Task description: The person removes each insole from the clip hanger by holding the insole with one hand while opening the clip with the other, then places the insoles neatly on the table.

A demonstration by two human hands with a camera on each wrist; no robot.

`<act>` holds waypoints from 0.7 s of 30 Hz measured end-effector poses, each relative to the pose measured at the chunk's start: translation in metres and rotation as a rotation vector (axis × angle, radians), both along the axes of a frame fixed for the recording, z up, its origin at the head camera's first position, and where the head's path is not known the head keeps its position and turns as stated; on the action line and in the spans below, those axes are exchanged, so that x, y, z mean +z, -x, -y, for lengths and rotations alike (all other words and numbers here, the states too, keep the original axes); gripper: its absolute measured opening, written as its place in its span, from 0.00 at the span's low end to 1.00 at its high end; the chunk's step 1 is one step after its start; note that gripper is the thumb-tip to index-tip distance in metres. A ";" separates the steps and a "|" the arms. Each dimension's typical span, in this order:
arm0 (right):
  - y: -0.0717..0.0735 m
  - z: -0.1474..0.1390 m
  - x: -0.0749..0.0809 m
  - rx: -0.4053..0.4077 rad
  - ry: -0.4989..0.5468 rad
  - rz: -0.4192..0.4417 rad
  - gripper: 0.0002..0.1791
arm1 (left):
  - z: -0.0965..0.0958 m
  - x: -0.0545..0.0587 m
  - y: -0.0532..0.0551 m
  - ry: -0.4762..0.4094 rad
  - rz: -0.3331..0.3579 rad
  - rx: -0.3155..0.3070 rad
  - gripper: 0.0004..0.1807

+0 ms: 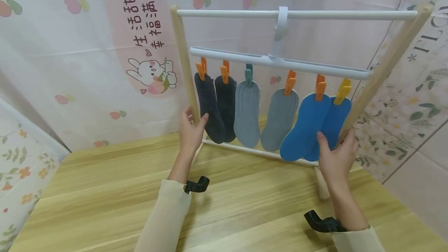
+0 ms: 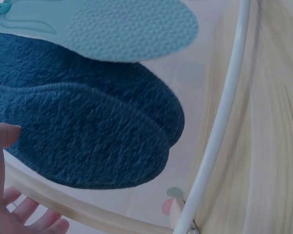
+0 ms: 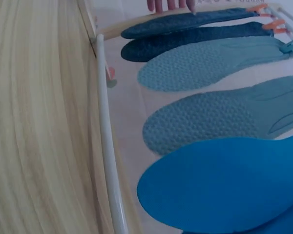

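Rack (image 1: pixel 245 13) near worktop (image 1: pixel 105 197) far edge. Your left hand (image 1: pixel 190 133): spread at left post (image 1: pixel 186 65). Right hand (image 1: pixel 336 160): thumb over blue insole (image 1: pixel 308 127), grip unclear. Caution: thumb snag could unclip insole.

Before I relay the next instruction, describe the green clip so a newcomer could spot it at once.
Find the rack on the table, then the white hanger hooked over its top. Third from the left along that hanger, the green clip grips the left grey insole. It is the only green one; both neighbours are orange clips.
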State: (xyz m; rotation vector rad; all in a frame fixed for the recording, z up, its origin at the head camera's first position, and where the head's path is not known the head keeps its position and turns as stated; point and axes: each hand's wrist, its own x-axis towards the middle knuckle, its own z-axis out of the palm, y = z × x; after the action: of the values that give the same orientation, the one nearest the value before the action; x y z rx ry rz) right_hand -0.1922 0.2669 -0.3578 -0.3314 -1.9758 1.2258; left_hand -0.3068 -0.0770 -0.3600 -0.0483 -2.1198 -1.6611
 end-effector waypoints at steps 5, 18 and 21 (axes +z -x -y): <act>0.010 0.010 -0.002 0.014 0.028 -0.016 0.39 | 0.011 -0.002 -0.004 0.006 -0.011 0.043 0.40; 0.040 0.031 -0.005 0.073 0.014 -0.006 0.43 | 0.040 -0.005 -0.014 0.045 -0.016 0.191 0.41; 0.045 0.035 -0.005 0.076 0.012 0.002 0.43 | 0.045 -0.007 -0.016 0.015 -0.025 0.201 0.40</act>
State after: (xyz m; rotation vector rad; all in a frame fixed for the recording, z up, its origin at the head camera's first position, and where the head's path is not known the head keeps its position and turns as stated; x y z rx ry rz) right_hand -0.2377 0.2321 -0.3630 -0.2655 -1.9991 1.2857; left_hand -0.2910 -0.1225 -0.3668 0.1353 -2.0450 -1.5199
